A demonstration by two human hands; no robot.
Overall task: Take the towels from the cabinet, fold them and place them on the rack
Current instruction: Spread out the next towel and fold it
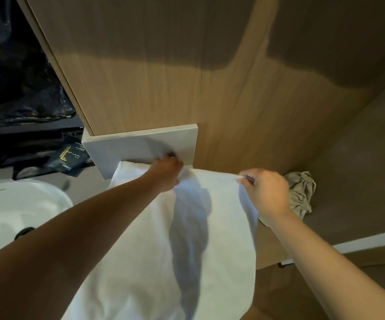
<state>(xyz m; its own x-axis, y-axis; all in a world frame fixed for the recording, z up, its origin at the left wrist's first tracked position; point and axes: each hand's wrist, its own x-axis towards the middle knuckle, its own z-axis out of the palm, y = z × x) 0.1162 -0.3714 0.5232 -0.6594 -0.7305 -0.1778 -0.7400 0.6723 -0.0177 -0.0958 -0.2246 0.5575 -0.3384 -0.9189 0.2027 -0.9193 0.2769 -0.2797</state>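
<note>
White towel (140,250): cloth, matt, soft with a fine nap, hanging in loose folds; crumpled grey-beige cloth (300,192): matt fabric, heavily creased. Wall panel (186,65): light wood-grain finish with the grain running vertically, smooth and matt; grey block (122,146) at its foot: plain, smooth, matt, whether painted or laminate cannot be told. Basin (13,204): white, smooth, glossy, ceramic in look; black bag (25,95): thin plastic film, crinkled, shiny on the creases; black packet (71,158): smooth, dull sheen, gold print.
</note>
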